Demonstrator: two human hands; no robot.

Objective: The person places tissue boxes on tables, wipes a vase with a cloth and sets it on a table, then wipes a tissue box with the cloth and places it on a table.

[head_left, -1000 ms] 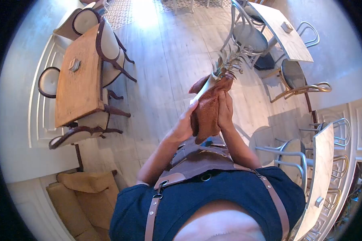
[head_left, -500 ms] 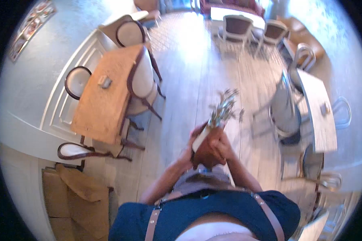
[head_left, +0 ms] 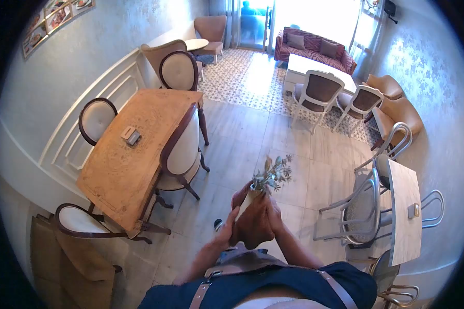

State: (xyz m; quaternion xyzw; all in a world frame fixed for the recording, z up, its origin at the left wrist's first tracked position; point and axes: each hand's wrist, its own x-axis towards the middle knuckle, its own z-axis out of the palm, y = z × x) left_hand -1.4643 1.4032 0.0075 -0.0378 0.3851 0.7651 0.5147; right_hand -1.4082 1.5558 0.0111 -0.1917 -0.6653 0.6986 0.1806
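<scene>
White slender vase (head_left: 246, 204) with grey-green leafy sprigs (head_left: 273, 174), held before the torso above pale plank floor (head_left: 232, 134); brown fabric cloth (head_left: 253, 226) partly around it. Left hand (head_left: 227, 227): fingers curled on vase side. Right hand (head_left: 275, 218): fingers gripping cloth, exact closure hidden. Cream-backed dark-wood chair (head_left: 183, 147) left.

Slim white vase (head_left: 245, 204) holding leafy green sprigs (head_left: 273, 174); brown fabric cloth (head_left: 254, 222)
Vase leans toward one o'clock, cloth around it.
</scene>
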